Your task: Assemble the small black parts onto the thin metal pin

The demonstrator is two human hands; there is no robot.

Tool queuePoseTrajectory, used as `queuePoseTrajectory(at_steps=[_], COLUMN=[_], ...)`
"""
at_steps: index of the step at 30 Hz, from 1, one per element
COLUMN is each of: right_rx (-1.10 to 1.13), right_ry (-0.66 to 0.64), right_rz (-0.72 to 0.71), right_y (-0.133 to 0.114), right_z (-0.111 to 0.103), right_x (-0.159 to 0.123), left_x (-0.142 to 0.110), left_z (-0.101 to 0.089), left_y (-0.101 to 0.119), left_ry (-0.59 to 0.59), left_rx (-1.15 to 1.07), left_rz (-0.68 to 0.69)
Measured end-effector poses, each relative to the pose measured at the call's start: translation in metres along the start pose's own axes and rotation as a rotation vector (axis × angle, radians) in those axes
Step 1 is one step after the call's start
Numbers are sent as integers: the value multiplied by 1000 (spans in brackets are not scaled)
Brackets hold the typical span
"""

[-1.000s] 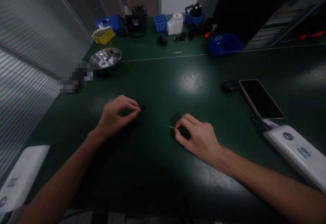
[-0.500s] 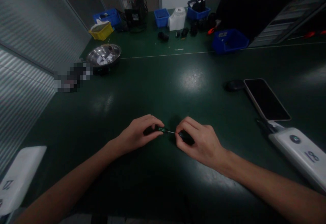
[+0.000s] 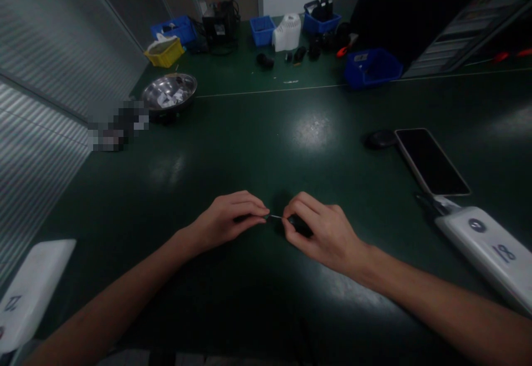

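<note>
My left hand [image 3: 233, 216] is closed in a pinch above the green table, its fingertips and thumb meeting on a small dark piece that they almost wholly cover. Between the hands runs a short thin metal rod [image 3: 275, 216], one end at the left fingertips. My right hand [image 3: 322, 232] pinches the other end between thumb and fingers. Something dark shows under the right palm, and I cannot make out its shape. Both hands are close together near the middle of the table.
A black mouse [image 3: 380, 139] and a phone [image 3: 432, 161] lie to the right. White devices [image 3: 490, 249] stand at both sides. Far left is a metal bowl [image 3: 189, 90] with white scraps. Blue bins [image 3: 262, 32], a yellow bin [image 3: 166, 55] and a white housing [image 3: 287, 33] line the back.
The left fingers have closed further over the small dark piece, which showed green with pale marks before. My right hand has shifted slightly left, and less of the rod shows.
</note>
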State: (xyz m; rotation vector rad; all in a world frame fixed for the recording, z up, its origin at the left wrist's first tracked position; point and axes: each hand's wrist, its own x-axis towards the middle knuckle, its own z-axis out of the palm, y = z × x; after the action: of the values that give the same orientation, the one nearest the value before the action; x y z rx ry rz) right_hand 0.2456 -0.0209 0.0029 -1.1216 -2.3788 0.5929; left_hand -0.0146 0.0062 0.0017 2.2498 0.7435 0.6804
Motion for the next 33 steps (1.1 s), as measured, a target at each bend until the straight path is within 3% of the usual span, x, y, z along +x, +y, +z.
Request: queuePoseTrajectory(at_steps=[8,15,22,28,33], right_rx=[4,15,-7,-163,-235], right_ry=[-45,-32,88,63,52], right_rz=[-54,-74,36,84,117], right_y=[0,0,2,3,2], right_z=[-1,0,0,5,5], right_x=[1,-1,2,0,-1], left_x=[-1,-5,-2,1,-1], left_z=[5,8,3,5,1], left_y=[-1,-3,5,7,7], left_ry=[38,-12,-72,-165,-136], left_rx=[46,135,316,463,404], left_rz=[67,56,6,-38,-48])
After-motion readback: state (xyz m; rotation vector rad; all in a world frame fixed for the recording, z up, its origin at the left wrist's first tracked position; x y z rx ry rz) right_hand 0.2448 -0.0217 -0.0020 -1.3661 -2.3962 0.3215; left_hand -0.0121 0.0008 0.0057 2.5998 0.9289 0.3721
